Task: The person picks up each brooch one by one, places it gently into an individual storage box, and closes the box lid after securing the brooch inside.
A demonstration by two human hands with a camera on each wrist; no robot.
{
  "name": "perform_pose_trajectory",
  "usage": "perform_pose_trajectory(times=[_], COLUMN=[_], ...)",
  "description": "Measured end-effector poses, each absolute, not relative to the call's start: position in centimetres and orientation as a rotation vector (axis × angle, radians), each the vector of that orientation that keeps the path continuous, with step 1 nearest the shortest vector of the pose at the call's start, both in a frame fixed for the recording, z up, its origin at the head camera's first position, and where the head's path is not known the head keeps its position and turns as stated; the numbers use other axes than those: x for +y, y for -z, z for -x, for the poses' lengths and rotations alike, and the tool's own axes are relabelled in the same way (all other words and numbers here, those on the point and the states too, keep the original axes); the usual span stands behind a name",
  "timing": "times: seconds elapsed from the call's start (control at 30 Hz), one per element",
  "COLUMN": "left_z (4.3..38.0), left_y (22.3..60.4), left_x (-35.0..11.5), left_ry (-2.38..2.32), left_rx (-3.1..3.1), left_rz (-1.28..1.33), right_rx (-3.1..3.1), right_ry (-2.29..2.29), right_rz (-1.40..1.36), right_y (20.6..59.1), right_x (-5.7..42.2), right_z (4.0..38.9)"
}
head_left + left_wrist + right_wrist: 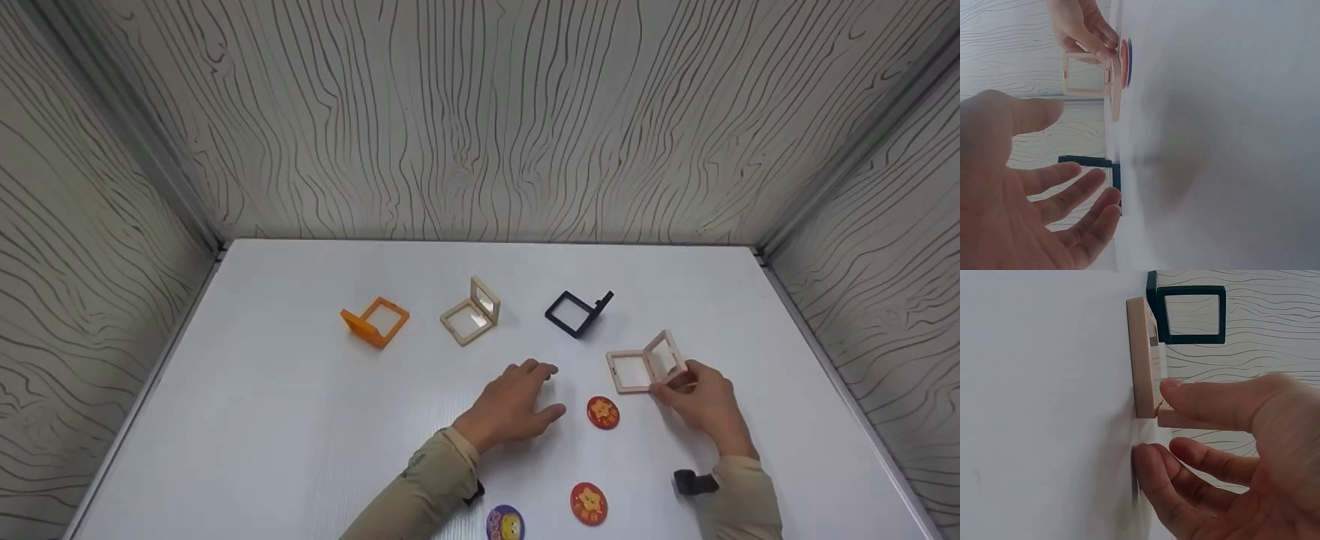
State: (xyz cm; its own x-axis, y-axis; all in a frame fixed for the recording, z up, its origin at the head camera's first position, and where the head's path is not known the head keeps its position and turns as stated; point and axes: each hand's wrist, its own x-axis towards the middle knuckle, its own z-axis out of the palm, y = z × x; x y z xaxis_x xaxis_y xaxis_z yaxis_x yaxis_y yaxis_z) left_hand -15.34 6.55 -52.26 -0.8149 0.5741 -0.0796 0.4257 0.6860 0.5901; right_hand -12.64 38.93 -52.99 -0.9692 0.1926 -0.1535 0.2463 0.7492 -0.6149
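A pale pink hinged display frame (630, 373) with clear panes stands opened on the white table, one leaf flat and the other raised. My right hand (703, 401) holds its raised leaf, thumb in front and fingers behind. In the right wrist view the thumb overlaps the pink frame (1141, 360), and a thin dark edge shows beside the fingertips. My left hand (511, 401) hovers over the table with fingers spread and nothing in them. Between the hands lies a round red badge (603, 412) with a yellow star.
Behind stand a black frame (576, 315), a beige frame (472, 315) and an orange frame (375, 322), all folded partly open. Near the front edge lie another red star badge (589, 503) and a purple badge (505, 523). Wood-grain panels (480, 120) enclose the table.
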Motion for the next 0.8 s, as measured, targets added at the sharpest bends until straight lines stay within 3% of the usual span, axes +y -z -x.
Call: perform_pose_trajectory(times=[0.8], left_z=[15.2], left_y=[51.8], left_x=[15.3], left_ry=[-0.501], left_rx=[2.579], left_rz=[-0.815], right_rx=[2.87], right_ry=[1.016], right_rz=[-0.421], right_y=[53.1], right_x=[39.1], right_z=[12.6])
